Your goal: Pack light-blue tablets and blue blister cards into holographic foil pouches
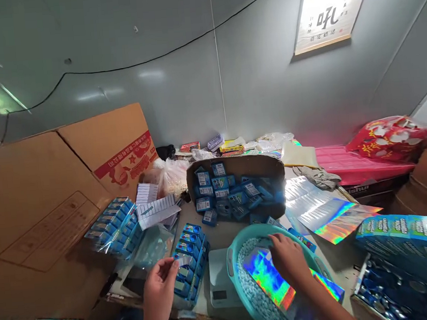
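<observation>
L hand (159,282) half-curled, fingertips pinching small clear bag (182,260) just above blue boxes (190,260) on counter (222,233). R hand (288,257) palm down, fingers bent, touching shiny rainbow pouch (269,279) lying in teal basin (233,257) w/ pale pellets (251,295).

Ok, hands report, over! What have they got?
Left hand pinches small clear packet. Right hand inside teal basin, on shiny rainbow pouch over pale pellets. Scale between hands.
</observation>
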`<state>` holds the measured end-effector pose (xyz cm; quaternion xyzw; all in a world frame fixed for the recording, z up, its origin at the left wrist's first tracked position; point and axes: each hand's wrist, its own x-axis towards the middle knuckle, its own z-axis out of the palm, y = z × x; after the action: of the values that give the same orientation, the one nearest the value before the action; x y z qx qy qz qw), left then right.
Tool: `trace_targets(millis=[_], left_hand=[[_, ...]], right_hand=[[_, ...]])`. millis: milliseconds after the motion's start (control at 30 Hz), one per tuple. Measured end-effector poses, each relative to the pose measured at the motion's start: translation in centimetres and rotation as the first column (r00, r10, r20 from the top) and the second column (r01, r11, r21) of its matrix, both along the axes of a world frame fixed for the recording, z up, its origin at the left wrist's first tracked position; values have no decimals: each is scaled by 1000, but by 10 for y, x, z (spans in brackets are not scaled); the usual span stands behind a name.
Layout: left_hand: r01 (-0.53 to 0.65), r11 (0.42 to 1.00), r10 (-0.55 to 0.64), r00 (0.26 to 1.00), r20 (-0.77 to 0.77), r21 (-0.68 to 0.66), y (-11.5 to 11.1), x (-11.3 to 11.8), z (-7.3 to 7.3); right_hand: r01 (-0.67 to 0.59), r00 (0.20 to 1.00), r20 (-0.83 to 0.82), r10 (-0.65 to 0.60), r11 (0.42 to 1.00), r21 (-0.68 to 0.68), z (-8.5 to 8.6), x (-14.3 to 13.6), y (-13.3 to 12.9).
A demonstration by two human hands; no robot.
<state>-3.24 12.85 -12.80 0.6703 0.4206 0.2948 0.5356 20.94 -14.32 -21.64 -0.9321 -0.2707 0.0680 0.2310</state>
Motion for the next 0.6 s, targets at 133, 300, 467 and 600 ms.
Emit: trace_targets(millis=[133,300,467,600], left_hand=[[180,984,-180,983,-45,3,22,18,-12],[358,932,-361,931,-61,-52,50,35,-23],[433,895,-442,894,-77,-105,82,45,-40],[448,878,-463,884,-64,-168,105,56,-54]], right_hand=[[-153,881,-328,340,862,484,37,-45,78],[120,597,-573,562,643,756,37,-79,161],[209,681,-600,419,675,708,15,-86,196],[255,690,-637,343,709,657,6,-91,205]])
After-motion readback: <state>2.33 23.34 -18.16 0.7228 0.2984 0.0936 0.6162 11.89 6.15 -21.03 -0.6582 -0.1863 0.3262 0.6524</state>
